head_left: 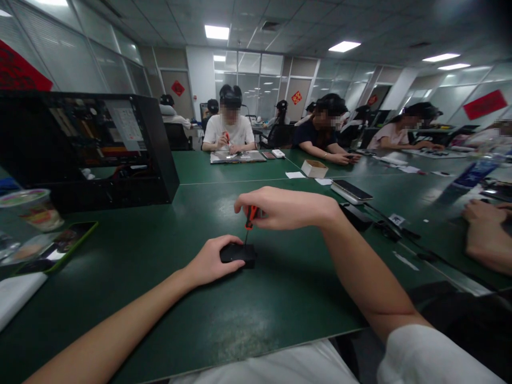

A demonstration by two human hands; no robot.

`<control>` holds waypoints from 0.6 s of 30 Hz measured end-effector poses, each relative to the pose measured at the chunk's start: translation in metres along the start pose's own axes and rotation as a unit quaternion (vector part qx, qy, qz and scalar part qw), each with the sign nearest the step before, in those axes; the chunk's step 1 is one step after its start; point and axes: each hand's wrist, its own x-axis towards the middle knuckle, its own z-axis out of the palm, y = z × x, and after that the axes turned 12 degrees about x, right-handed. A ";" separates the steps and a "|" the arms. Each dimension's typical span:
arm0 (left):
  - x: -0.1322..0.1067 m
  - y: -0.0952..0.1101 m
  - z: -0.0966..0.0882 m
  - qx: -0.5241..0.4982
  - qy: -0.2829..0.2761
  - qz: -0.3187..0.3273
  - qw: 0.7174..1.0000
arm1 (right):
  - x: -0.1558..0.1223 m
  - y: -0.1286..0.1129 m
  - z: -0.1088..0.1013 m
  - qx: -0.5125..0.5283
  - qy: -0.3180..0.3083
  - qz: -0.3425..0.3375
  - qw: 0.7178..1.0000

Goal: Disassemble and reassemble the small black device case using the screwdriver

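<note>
Black device [238,253] on green desk [160,298], left hand [208,262] gripping it; right hand [285,207] pinches a screwdriver [249,220], tip on it; not yet opened.

Dim room lit by bright ceiling panels [216,32], glare on the green table [240,320], edges warped and blurred.

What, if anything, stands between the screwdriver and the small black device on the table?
Nothing visible does. The right hand holds the red-handled screwdriver upright, with its tip down at the top of the small black device. The left hand grips the device from the left on the green table.
</note>
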 end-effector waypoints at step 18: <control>0.001 -0.001 0.000 0.019 -0.006 0.017 1.000 | 0.004 -0.010 0.002 0.022 -0.017 -0.063 0.998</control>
